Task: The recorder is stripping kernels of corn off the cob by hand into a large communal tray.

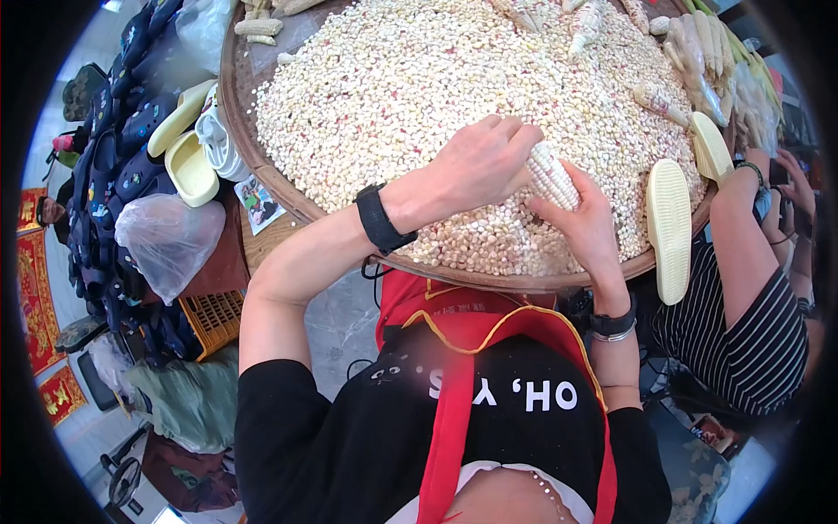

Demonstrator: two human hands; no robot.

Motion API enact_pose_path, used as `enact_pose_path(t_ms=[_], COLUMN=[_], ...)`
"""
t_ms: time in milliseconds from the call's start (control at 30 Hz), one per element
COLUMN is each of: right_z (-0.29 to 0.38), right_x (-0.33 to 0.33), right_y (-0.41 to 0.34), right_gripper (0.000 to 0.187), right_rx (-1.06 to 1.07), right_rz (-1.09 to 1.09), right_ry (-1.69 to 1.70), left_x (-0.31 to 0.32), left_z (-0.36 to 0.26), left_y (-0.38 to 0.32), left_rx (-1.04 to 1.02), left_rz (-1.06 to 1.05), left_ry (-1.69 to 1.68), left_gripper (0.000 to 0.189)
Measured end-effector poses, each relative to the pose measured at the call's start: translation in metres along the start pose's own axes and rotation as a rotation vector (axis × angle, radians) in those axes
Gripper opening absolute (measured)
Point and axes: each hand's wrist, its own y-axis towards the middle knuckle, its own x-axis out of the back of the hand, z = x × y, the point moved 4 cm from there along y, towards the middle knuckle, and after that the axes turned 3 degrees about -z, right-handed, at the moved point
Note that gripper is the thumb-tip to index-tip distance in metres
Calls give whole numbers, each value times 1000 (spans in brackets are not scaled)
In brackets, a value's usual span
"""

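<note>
Before me, a large round tray with a raised wooden rim (pixel 288 190) holds a broad heap of loose whitish corn kernels (pixel 393 98), some of them reddish. Over its near part, both my hands are on one pale corn cob (pixel 553 175) with rows of kernels on it. My left hand (pixel 481 167) reaches in from the left, its fingers curled against the cob's upper end. Around the lower end, the thumb and fingers of my right hand (pixel 582 219) grip the cob. The fingertips of my left hand are partly hidden.
More cobs (pixel 582 29) lie on the heap's far side. Pale slippers (pixel 669 229) overlap the tray's right edge, near another person's arm (pixel 746 229). Left stand dark blue clogs (pixel 141 124), pale yellow clogs (pixel 191 169), a clear plastic bag (pixel 171 239) and an orange crate (pixel 213 321).
</note>
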Motion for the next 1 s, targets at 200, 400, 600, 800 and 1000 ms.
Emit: enact_pose_path(t_ms=[200, 400, 600, 800, 1000], right_z=[9, 14, 18, 10, 12], right_x=[-1, -5, -12, -18, -18], right_y=[-9, -9, -6, 1, -1], right_gripper=[53, 50, 49, 47, 46], right_rx=[-277, -301, -198, -107, -236], right_rz=[258, 296, 236, 172, 237], right_ry=[319, 389, 357, 325, 503], left_x=[18, 23, 22, 8, 28], left_z=[16, 18, 6, 8, 14], left_y=[-6, -12, -10, -10, 1], left_rx=[138, 240, 38, -71, 221], left_rz=[185, 183, -12, -49, 46], left_ry=[-479, -557, -179, 38, -386], left_gripper=[27, 32, 28, 25, 27])
